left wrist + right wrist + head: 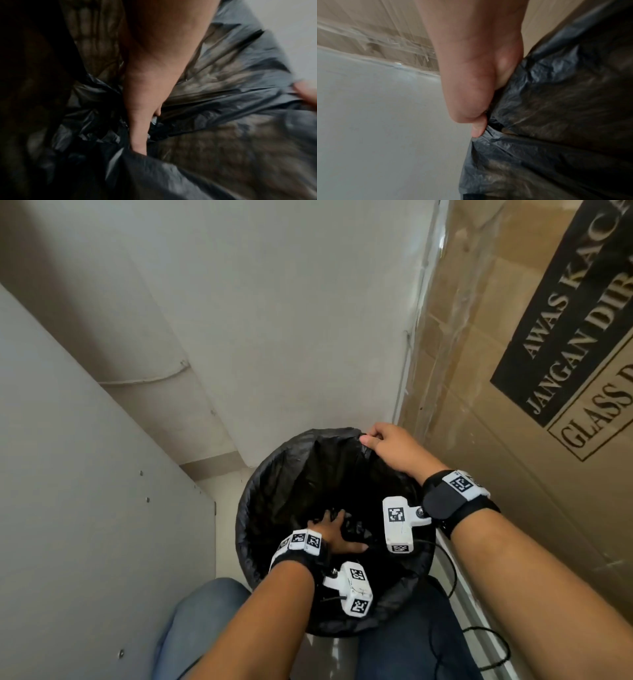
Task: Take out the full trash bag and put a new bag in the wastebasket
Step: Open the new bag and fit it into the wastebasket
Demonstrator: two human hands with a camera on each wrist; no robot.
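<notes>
A black trash bag [291,481] lines the round wastebasket, its edge folded over the rim. The basket's mesh wall [92,27] shows faintly through the film. My left hand [330,529] is deep inside, fingers spread and straight, pressing the crumpled plastic [96,121] at the bottom. In the left wrist view my left hand's fingers [139,128] sink into the folds. My right hand [376,440] is at the far right of the rim and pinches the bag's edge [489,134] between thumb and fingers [478,129]. What lies under the bag is hidden.
A big cardboard box [513,371] with a glass warning stands close on the right. A grey wall [274,302] is behind the basket and a grey panel [85,508] on the left. My knees in jeans [205,628] are at the near side, with black cables [486,645] on the floor.
</notes>
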